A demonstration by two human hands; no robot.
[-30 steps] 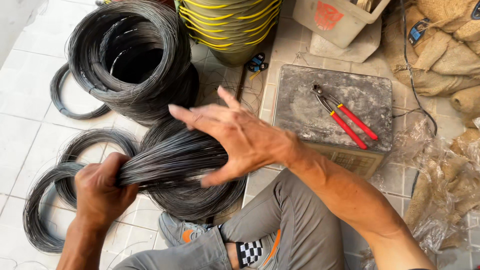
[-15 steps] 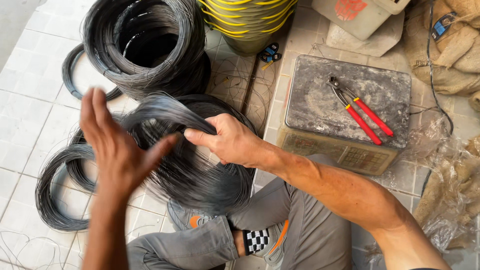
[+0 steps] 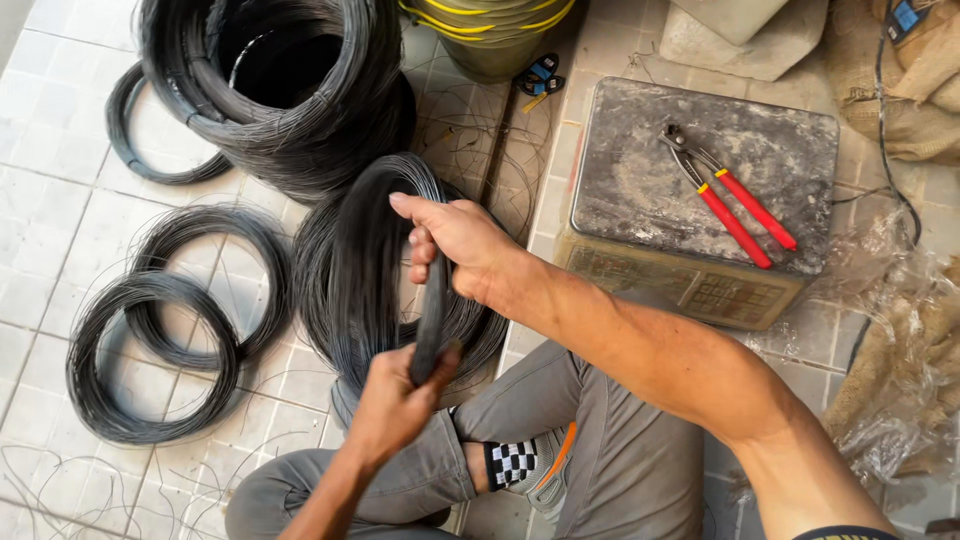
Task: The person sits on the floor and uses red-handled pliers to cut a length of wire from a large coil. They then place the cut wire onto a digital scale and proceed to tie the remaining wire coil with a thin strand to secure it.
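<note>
Altogether two hands [image 3: 430, 310], five wire coils [image 3: 375, 260].

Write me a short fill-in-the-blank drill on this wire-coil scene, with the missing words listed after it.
1. Both hands, the left hand and the right hand, grip a coil of black ____.
2. The red-handled pliers lie on top of a grey metal ____.
3. On the white tiled floor, to the left of the held coil, lie two smaller ____.

Missing words: wire; box; coils

Left hand [image 3: 400, 395] and right hand [image 3: 462, 245], both clenched.
</note>
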